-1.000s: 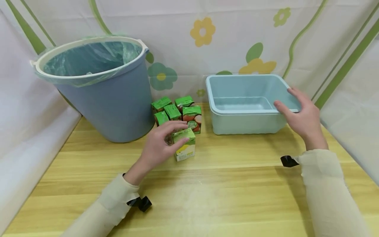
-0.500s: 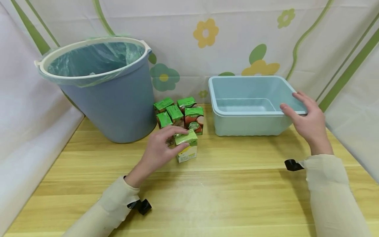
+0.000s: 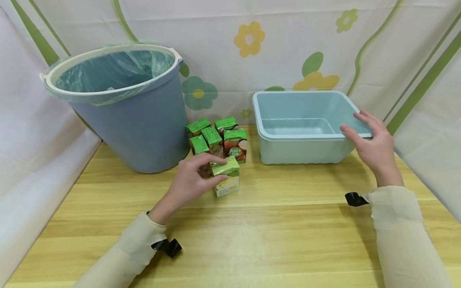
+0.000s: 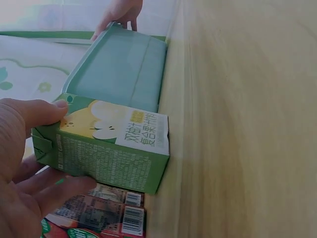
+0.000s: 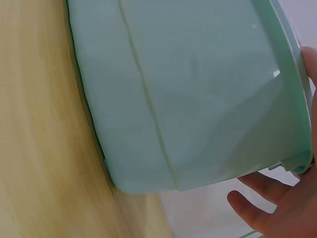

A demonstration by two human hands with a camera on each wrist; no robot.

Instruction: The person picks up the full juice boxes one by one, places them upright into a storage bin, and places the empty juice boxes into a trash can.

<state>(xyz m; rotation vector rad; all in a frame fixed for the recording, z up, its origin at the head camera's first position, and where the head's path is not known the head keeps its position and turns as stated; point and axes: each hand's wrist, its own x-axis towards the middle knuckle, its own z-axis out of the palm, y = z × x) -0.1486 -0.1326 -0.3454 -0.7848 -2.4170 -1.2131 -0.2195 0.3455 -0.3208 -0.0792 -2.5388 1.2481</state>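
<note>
One green-and-yellow juice box [image 3: 232, 178] stands upright on the wood table [image 3: 252, 236], approx. centre, btwn thumb & fingers of the L hand [image 3: 190, 178]. L hand pinches it near the top: thumb lies on the yellow/white front face, fingers [image 4: 64, 193] come round the green side opp. the thumb, palm toward the top end. Lower part of the box, incl. the printed text, sticks out clear of the fingertips.

Just behind the box: at least 5 red boxes [image 3: 235, 146] w/ green tops, bunched close, some partly hidden by the L hand. Exact no. can't be told.

To the right, a bit apart from the bunch: lt. blue tub [image 3: 306, 138], on the table. R hand [image 3: 376, 150] grips its rim at the near R corner, thumb over the near edge, other fingers at the R side, some reaching down outside below the rim.

On the left, right by the red boxes: big blue bucket [image 3: 140, 128] w/ white rim & thin see-through bag [image 3: 162, 62] folded over it.

Behind everything hangs white cloth [image 3: 281, 36] w/ yellow, green & teal flowers. Both sleeves [image 3: 396, 208] are cream, each w/ a black piece [image 3: 354, 199] near the cuff.
</note>
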